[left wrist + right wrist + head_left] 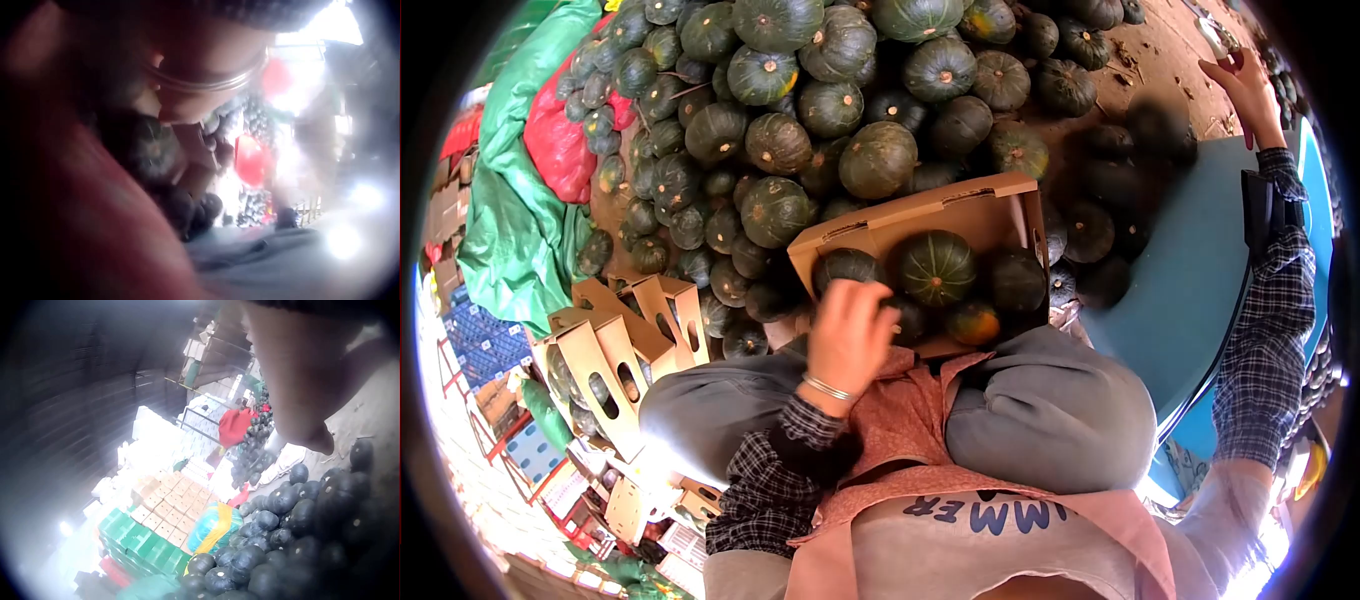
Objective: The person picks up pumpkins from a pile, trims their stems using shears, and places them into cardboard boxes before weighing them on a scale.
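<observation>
Across my lap and the ground in front, a cardboard carton holds several dark green pumpkins, one with pale ribs in the middle. Over the carton's left side is my left hand, a silver bangle at its wrist, fingers bent down among the pumpkins. A dark pumpkin lies just beyond it. Its fingertips are partly hidden, and I cannot tell whether they grip one. My right hand reaches far out to the right, thumb spread, beside a slim white-ended object over the bare ground.
A large heap of pumpkins spreads ahead. Flat-sided cartons with cut-outs stand at left, near green sheeting and a red sack. A blue panel lies at right. Stacked boxes show in the right wrist view.
</observation>
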